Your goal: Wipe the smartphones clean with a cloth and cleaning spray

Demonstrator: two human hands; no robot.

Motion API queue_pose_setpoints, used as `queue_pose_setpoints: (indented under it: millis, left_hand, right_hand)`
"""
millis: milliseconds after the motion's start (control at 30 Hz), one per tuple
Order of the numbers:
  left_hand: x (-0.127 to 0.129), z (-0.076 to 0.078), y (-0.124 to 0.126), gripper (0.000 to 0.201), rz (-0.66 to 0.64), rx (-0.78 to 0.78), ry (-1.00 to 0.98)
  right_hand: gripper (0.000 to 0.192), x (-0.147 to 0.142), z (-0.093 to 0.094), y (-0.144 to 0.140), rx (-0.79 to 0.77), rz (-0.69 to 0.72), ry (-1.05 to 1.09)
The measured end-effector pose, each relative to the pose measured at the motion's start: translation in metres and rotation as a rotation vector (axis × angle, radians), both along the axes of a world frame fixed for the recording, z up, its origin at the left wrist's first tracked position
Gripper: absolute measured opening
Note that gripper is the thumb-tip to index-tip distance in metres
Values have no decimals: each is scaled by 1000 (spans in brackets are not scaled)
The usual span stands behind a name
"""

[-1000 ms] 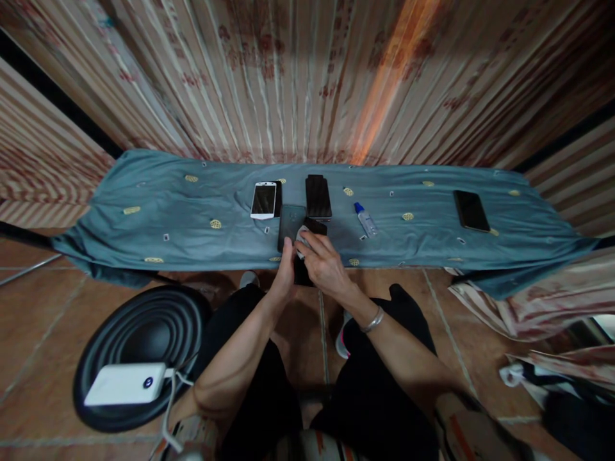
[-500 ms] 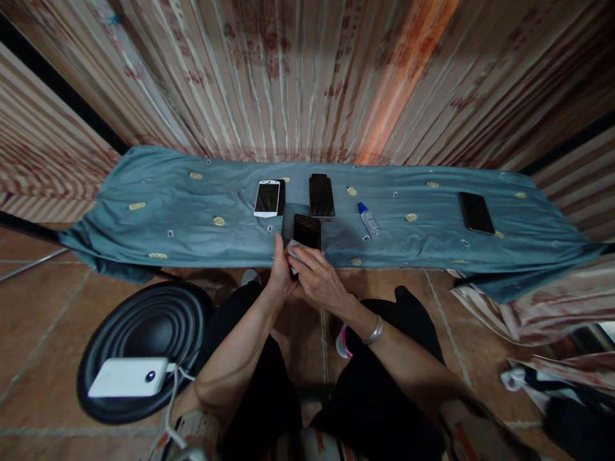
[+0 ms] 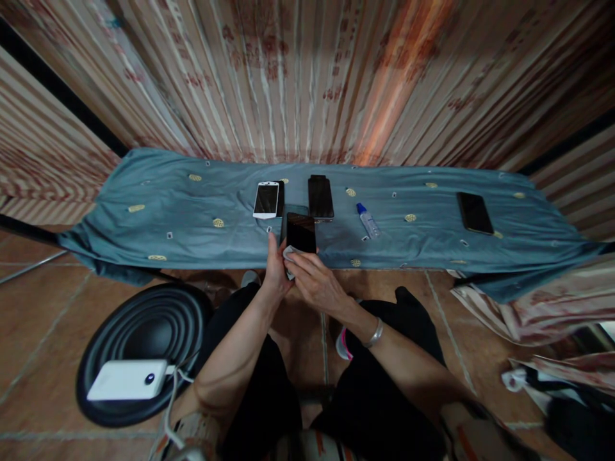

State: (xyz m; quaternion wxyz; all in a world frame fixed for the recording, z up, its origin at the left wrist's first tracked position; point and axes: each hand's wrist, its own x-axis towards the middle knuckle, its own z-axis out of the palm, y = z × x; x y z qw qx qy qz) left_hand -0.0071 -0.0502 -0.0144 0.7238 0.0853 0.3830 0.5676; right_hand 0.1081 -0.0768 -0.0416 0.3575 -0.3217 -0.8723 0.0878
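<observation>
Over the front edge of the cloth-covered table, my left hand [image 3: 277, 266] is closed round a dark smartphone [image 3: 301, 232], its thumb along the left side. My right hand [image 3: 314, 278] presses a pale wipe [image 3: 289, 253] against the lower part of the phone's screen; the fingers are bent together over it. Just behind the held phone a flat, bluish-grey item [image 3: 295, 209] lies on the cloth, mostly covered. A white phone [image 3: 266, 200] rests at the back left, overlapping a dark one. Another black phone [image 3: 320, 197] lies at the back, right of the white phone.
A clear bottle with a blue cap [image 3: 368, 221] lies on the blue tablecloth [image 3: 230, 246]. Farther right is a black phone [image 3: 475, 212]. A white power bank [image 3: 127, 379] with a cable sits on a round black stool [image 3: 91, 339] at left. Striped curtains [image 3: 307, 77] hang behind.
The held phone has shifted slightly left and its screen shows more. My right hand with the wipe has slid a little down and left across it.
</observation>
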Motion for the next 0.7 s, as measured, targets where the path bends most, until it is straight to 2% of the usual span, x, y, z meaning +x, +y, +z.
queue_pose_setpoints:
  millis: [200, 300, 400, 467, 567, 633, 700]
  left_hand:
    - [-4, -3, 3, 62, 3, 39, -15]
    - [-7, -1, 4, 58, -1, 70, -11]
    - [-9, 3, 2, 55, -16, 85, -9]
    - [-10, 5, 0, 54, -45, 92, -18]
    - [-10, 5, -2, 55, -94, 114, -34]
    - [-10, 3, -2, 55, -114, 109, -30]
    - [-9, 2, -2, 55, -130, 79, -16]
  right_hand:
    - [40, 8, -4, 10, 13, -70, 8]
    - [41, 18, -5, 22, -59, -131, 37]
    - [39, 28, -7, 38, -162, -251, 176]
    - [33, 33, -8, 48, -302, -333, 350]
    - [23, 32, -9, 57, -637, -382, 708]
    - [23, 27, -8, 59, -885, -307, 945]
    - [27, 22, -4, 59, -1026, -220, 1122]
